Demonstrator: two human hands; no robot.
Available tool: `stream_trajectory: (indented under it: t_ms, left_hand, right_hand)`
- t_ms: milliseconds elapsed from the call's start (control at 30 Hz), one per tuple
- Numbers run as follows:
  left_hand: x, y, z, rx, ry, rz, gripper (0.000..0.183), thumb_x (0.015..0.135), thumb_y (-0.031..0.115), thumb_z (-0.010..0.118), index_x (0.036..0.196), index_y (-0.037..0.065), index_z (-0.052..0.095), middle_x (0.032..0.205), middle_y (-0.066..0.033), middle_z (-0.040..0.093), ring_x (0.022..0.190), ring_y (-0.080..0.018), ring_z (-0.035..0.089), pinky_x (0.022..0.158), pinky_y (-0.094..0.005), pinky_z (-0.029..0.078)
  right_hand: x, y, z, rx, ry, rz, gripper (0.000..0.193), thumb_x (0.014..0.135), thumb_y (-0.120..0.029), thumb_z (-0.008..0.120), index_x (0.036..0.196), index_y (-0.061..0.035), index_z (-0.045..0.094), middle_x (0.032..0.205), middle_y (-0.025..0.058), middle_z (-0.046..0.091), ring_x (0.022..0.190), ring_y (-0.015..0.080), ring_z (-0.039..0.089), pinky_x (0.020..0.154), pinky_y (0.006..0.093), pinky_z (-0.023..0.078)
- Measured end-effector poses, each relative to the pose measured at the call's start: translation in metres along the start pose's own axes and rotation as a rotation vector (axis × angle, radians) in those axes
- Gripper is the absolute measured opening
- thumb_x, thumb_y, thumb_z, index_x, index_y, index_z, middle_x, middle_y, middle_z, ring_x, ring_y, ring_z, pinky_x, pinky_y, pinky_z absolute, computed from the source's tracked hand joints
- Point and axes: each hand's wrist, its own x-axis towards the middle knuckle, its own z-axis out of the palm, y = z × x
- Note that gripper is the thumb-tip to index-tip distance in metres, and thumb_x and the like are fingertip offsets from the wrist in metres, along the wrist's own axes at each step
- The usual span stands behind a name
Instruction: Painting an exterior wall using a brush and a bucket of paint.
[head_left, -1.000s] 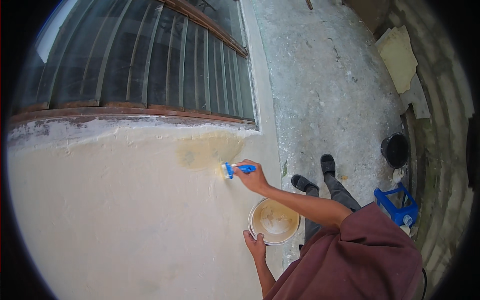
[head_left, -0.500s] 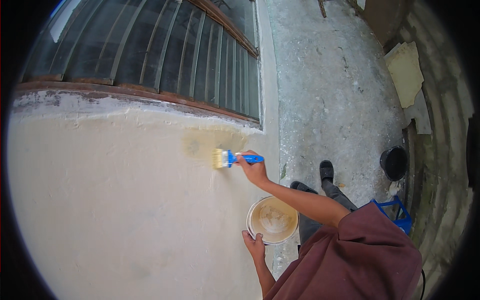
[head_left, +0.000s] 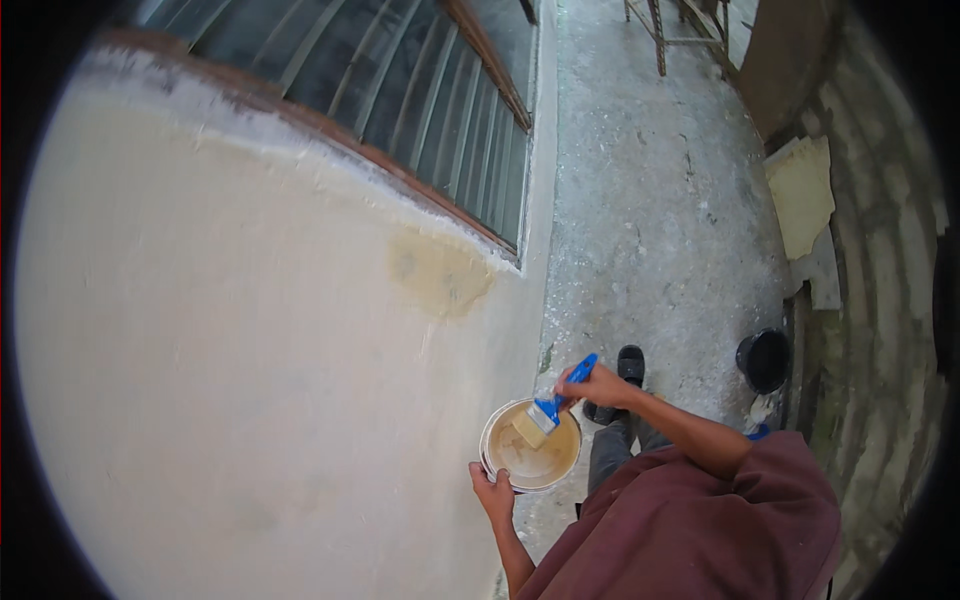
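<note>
Below, my left hand (head_left: 492, 490) grips the bucket (head_left: 564, 452); my right hand (head_left: 590, 389) closes round a brush (head_left: 546, 411), bristles (head_left: 530, 430) inside. A slipping left thumb (head_left: 503, 478) could tip the bucket.

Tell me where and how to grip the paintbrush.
Take the paintbrush by its blue handle, probably best from the right, as the right hand does: the handle slants out of the bucket while the bristles point into it.
</note>
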Motion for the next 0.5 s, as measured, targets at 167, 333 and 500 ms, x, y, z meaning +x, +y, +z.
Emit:
stream_trajectory:
  t_ms: [167, 333, 500]
  left_hand:
    - [-0.013, 0.010, -0.011, 0.132, 0.006, 0.059, 0.023, 0.071, -0.004, 0.055, 0.091, 0.001, 0.044, 0.082, -0.0115, 0.054, 0.079, -0.0217, 0.055, 0.078, -0.0328, 0.045]
    - [-0.033, 0.028, -0.021, 0.151, 0.024, 0.022, 0.033, 0.074, -0.001, 0.056, 0.106, 0.000, 0.052, 0.087, -0.0195, 0.064, 0.080, -0.0316, 0.065, 0.076, -0.0390, 0.050]
    - [-0.049, 0.039, -0.032, 0.139, 0.012, -0.016, 0.042, 0.076, 0.001, 0.056, 0.118, 0.000, 0.053, 0.102, -0.0258, 0.064, 0.095, -0.0409, 0.064, 0.079, -0.0438, 0.050]
  right_hand:
    - [-0.016, 0.021, 0.040, -0.832, -0.243, -0.087, 0.024, 0.090, -0.021, 0.064, 0.089, 0.0025, 0.066, 0.084, 0.0130, 0.069, 0.075, 0.0214, 0.067, 0.071, 0.0319, 0.053]
    - [-0.020, 0.048, 0.090, -1.132, -0.330, -0.195, 0.024, 0.088, -0.021, 0.062, 0.091, 0.0019, 0.067, 0.088, 0.0183, 0.066, 0.075, 0.0355, 0.063, 0.071, 0.0396, 0.051]
    - [-0.018, 0.099, 0.100, -1.362, -0.246, -0.433, 0.024, 0.089, -0.020, 0.058, 0.098, 0.0003, 0.067, 0.094, 0.0203, 0.065, 0.080, 0.0390, 0.063, 0.074, 0.0456, 0.051]
